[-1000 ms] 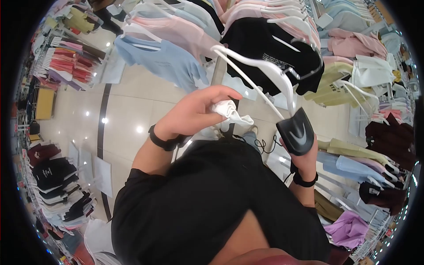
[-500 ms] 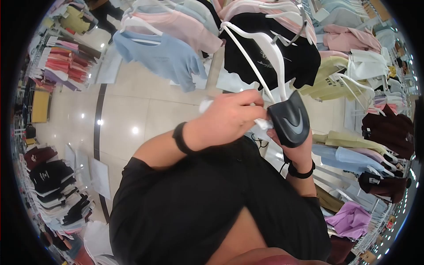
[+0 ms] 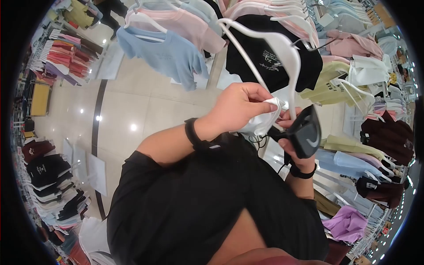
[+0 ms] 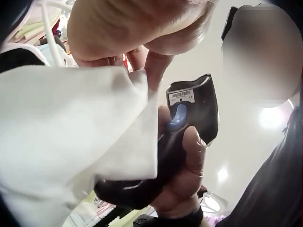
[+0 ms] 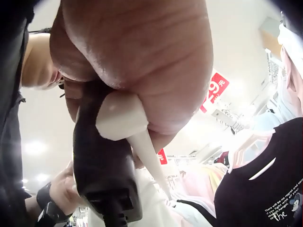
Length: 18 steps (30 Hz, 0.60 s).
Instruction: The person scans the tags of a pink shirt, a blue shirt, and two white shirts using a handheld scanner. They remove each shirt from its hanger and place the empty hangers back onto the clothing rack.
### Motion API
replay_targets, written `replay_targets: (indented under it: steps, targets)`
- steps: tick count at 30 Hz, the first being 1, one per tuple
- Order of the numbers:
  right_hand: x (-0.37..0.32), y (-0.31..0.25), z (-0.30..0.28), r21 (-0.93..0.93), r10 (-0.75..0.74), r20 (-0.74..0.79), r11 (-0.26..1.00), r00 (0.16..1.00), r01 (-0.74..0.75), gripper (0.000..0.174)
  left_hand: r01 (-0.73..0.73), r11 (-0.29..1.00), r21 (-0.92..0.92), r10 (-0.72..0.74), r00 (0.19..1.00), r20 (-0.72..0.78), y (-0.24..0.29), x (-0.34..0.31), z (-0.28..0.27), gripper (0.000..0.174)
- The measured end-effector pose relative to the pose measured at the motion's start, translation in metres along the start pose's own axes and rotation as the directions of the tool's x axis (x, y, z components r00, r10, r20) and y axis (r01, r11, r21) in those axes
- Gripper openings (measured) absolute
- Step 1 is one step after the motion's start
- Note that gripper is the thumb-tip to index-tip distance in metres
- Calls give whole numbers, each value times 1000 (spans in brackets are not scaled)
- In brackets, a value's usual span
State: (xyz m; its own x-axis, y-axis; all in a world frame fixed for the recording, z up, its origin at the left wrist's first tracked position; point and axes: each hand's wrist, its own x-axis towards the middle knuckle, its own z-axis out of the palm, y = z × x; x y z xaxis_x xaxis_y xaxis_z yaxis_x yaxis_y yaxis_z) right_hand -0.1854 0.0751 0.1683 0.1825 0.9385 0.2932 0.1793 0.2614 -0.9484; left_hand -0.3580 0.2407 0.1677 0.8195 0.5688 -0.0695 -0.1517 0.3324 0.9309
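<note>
In the head view my left hand (image 3: 240, 108) pinches the edge of a white cloth item (image 3: 261, 124) between thumb and fingers. The cloth hangs as a broad sheet (image 4: 71, 127) in the left wrist view. Close beside it, my right hand (image 3: 302, 163) grips a black handheld barcode scanner (image 3: 305, 134) by its handle. The scanner's blue trigger (image 4: 179, 117) and a label show from below. A white plastic hanger (image 3: 289, 59) is held in the same right hand, rising from beside the scanner; its end (image 5: 123, 116) lies against the scanner handle in the right wrist view.
Ahead is a rack with a blue shirt (image 3: 165, 55), pink shirts and a black printed shirt (image 3: 274, 66) on hangers. More garments hang at the right, including a purple one (image 3: 346, 224). A thin black cable (image 3: 257, 141) dangles below the hands. Tiled floor (image 3: 137, 101) shows at left.
My left hand has moved right with the white cloth, up to the right hand, and now pinches its edge. The scanner and hanger have turned in the right hand.
</note>
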Motion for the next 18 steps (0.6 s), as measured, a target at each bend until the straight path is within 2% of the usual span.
replay_targets:
  steps: [1, 2, 3, 5, 6, 8, 10, 11, 14, 15, 17, 18]
  targets:
    - [-2, 0, -1, -57, 18, 33, 998, 999, -16, 61, 20, 999, 36, -19, 1000, -6, 1, 2, 2, 13]
    - [-6, -3, 1, -70, 114, 20, 991, 993, -112, 60, -24, 998, 63, 24, 1000, 12, 3, 2, 3, 13]
    - [-2, -4, 6, -61, 173, -38, 983, 984, -175, 57, -66, 994, 87, 64, 998, 30, 6, 2, 6, 13]
    - [-4, 2, 5, -125, 150, -21, 981, 989, -151, 52, -91, 992, 84, 85, 994, 69, 13, 1, 9, 14]
    - [-3, 0, 7, -102, 158, -44, 982, 986, -162, 51, -218, 953, 212, 200, 974, 106, 11, 2, 7, 16]
    - [-6, 0, 8, -125, 141, -80, 981, 987, -150, 50, -458, 775, 436, 401, 889, 222, 7, 7, 0, 19]
    - [-15, 7, 2, -221, 88, -101, 969, 991, -109, 51, -471, 758, 451, 395, 882, 257, 10, 9, -3, 20]
    - [-17, 10, -3, -228, 91, -80, 968, 993, -107, 62, -475, 751, 459, 390, 879, 273, 11, 9, -6, 21]
    - [-18, 9, -4, -139, 46, -75, 989, 996, -56, 71, -507, 708, 491, 441, 861, 252, 14, 7, -14, 16]
    - [-16, 7, -10, -247, 18, -12, 969, 1000, -20, 73, -512, 733, 448, 443, 859, 258, 15, 7, -21, 15]
    - [-13, 2, -21, -438, -38, 115, 895, 993, 85, 76, -514, 715, 473, 487, 852, 191, 16, 3, -35, 14]
    - [-11, -1, -22, -449, -63, 126, 886, 990, 114, 77, -515, 707, 485, 509, 846, 157, 16, -1, -43, 14]
